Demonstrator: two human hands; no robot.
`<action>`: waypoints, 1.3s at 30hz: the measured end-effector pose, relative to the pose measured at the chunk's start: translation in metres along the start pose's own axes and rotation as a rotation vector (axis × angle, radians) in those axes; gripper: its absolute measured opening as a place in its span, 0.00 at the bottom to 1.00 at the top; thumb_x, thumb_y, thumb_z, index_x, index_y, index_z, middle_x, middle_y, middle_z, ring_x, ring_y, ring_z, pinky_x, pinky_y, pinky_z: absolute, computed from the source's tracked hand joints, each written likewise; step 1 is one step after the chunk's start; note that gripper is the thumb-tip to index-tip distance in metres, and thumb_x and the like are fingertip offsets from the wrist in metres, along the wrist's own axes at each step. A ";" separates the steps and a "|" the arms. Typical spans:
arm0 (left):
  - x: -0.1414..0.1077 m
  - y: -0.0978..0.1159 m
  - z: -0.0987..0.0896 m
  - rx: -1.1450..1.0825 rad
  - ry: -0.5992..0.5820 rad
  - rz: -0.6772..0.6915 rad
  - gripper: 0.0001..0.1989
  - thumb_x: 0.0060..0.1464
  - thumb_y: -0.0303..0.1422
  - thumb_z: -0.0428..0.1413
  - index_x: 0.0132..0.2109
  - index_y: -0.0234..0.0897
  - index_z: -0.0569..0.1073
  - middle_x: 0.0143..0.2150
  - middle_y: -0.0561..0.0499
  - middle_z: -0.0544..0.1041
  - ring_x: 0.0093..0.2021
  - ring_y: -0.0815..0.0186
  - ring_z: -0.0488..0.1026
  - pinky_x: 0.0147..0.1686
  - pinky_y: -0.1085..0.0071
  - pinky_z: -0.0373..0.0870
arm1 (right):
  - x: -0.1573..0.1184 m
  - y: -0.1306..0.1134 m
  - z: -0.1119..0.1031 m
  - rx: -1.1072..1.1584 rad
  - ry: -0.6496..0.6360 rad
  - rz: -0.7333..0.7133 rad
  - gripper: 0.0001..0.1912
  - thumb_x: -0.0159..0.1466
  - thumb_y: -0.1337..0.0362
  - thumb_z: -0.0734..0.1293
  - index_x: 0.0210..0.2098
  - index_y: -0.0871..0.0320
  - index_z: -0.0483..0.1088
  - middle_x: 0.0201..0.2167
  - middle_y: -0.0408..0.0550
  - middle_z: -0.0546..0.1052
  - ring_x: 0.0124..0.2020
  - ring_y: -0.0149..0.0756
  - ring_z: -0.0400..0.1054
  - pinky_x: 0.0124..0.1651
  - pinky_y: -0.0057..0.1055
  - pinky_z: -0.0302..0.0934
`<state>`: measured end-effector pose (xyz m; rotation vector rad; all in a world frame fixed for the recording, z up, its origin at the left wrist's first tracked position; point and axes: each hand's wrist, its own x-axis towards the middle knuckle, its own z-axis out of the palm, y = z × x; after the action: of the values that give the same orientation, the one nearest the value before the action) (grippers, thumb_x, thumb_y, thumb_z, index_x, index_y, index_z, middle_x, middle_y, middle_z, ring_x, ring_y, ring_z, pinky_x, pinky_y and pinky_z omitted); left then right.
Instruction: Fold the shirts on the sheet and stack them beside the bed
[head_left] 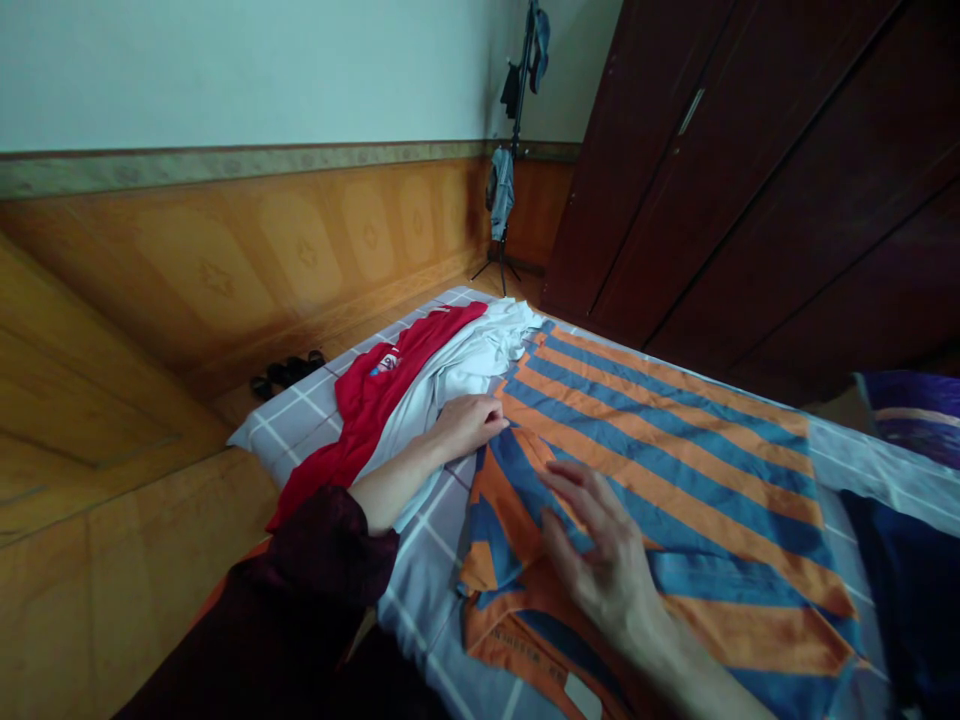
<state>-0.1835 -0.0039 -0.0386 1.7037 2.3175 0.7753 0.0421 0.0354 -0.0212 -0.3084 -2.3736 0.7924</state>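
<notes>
An orange and blue striped shirt (645, 440) lies spread over the checked bed sheet, its collar towards me and one sleeve folded at the near right. My left hand (472, 420) is closed at the shirt's left edge, with fabric bunched at its fingertips. Over the nearer part of the shirt is my right hand (600, 540), its fingers apart and slightly bent, touching or just above the cloth. Beside my left forearm lie a red garment (367, 400) and a pale garment (465, 360), both crumpled.
The checked sheet (289, 435) covers the bed. Dark cloth (900, 600) and a purple item (915, 410) lie at the right. A coat stand (519, 110) is in the far corner by a dark wardrobe (697, 190). Black footwear (281, 375) sits on the floor left of the bed.
</notes>
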 end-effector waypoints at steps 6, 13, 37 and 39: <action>-0.021 0.017 -0.035 -0.013 0.109 0.004 0.04 0.56 0.31 0.54 0.34 0.36 0.72 0.37 0.52 0.73 0.36 0.68 0.70 0.37 0.74 0.62 | -0.015 -0.016 0.016 -0.245 -0.454 -0.240 0.26 0.53 0.71 0.64 0.53 0.59 0.68 0.56 0.57 0.67 0.53 0.49 0.64 0.52 0.44 0.64; -0.134 0.055 -0.033 -0.145 -0.028 -0.060 0.16 0.47 0.31 0.60 0.44 0.39 0.68 0.39 0.52 0.73 0.39 0.65 0.71 0.40 0.70 0.68 | -0.011 0.007 0.018 -0.228 -0.218 -0.121 0.16 0.58 0.75 0.60 0.43 0.59 0.72 0.44 0.53 0.74 0.42 0.41 0.68 0.44 0.37 0.67; -0.189 0.046 0.044 0.077 0.485 -0.021 0.08 0.54 0.22 0.49 0.31 0.39 0.60 0.27 0.55 0.65 0.29 0.67 0.65 0.30 0.72 0.59 | -0.006 0.011 -0.011 -0.387 -0.210 -0.106 0.19 0.56 0.75 0.58 0.44 0.60 0.71 0.47 0.55 0.74 0.47 0.39 0.69 0.48 0.34 0.64; -0.190 0.045 0.044 0.072 0.490 0.003 0.09 0.55 0.22 0.50 0.30 0.38 0.60 0.26 0.55 0.64 0.28 0.67 0.64 0.30 0.72 0.58 | 0.012 0.010 -0.021 -0.339 -0.231 0.053 0.18 0.60 0.68 0.59 0.49 0.61 0.69 0.49 0.54 0.74 0.49 0.39 0.69 0.50 0.34 0.63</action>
<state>-0.0636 -0.1562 -0.0860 1.6939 2.6757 1.2434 0.0461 0.0581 -0.0082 -0.4405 -2.7292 0.4645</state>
